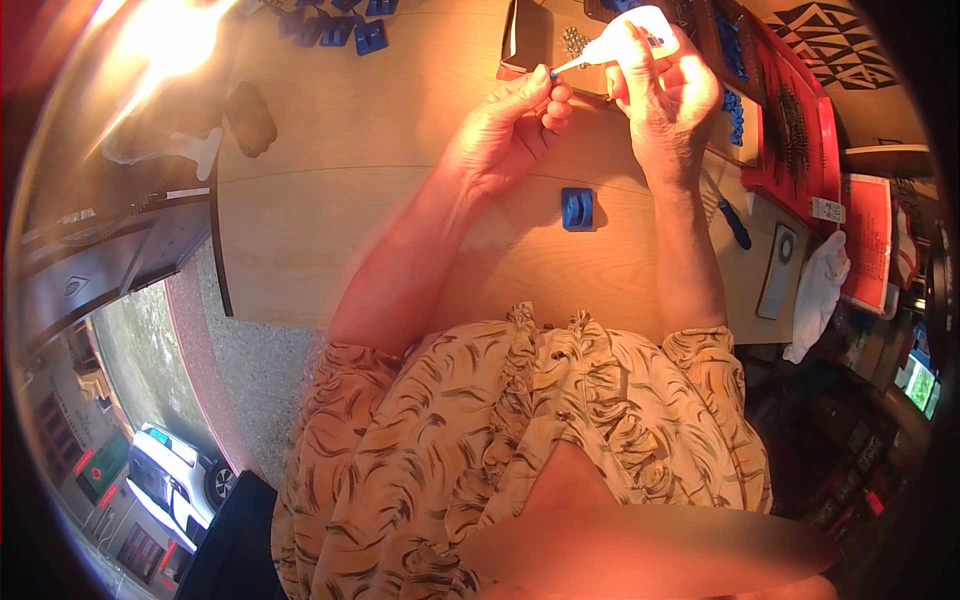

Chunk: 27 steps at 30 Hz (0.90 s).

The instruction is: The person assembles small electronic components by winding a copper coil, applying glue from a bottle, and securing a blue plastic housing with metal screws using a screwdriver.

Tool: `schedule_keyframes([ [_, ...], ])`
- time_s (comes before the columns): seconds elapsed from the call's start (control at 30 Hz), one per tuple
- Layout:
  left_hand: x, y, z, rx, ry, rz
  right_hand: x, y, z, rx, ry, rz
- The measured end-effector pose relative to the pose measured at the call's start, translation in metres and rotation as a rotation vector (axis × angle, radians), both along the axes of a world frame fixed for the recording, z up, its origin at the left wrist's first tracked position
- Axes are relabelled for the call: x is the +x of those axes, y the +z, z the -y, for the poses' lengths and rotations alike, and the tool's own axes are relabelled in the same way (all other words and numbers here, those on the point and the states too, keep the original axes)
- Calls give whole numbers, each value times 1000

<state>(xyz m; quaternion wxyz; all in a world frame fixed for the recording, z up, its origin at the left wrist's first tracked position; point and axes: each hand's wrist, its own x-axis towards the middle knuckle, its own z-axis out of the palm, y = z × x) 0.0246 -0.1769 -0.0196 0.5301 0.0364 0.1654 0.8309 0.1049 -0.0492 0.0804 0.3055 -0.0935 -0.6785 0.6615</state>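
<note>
Over the far part of the table, my left hand (pixel 508 132) pinches a tiny blue piece (pixel 554 75) between thumb and forefinger, with the other fingers curled in. My right hand (pixel 672 105) is wrapped round a white squeeze bottle (pixel 607 44), tilted so that its thin nozzle points left and down. The nozzle tip meets or nearly meets the blue piece; I cannot tell whether they touch. Nearer to me, a blue plastic part (pixel 577 209) with a curved slot lies on the table (pixel 400 200), between my forearms.
Behind my hands stands an open box (pixel 530 35) with small metal bits. A red tray (pixel 822 150) of dark thin pieces is at the right, near a blue-handled screwdriver (pixel 735 225) and a white cloth (pixel 818 295). Several blue parts (pixel 370 36) lie far left.
</note>
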Motion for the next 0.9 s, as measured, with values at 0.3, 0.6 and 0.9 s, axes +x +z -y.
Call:
schedule_keyframes([
  [0.3,1,5,2,-21,6,-11,-3,-22,-7,254,-176,22],
  [0.6,1,5,4,-39,16,-26,0,2,12,333,-119,-76],
  [0.9,-1,6,5,21,-25,-13,7,19,7,-265,-24,47],
])
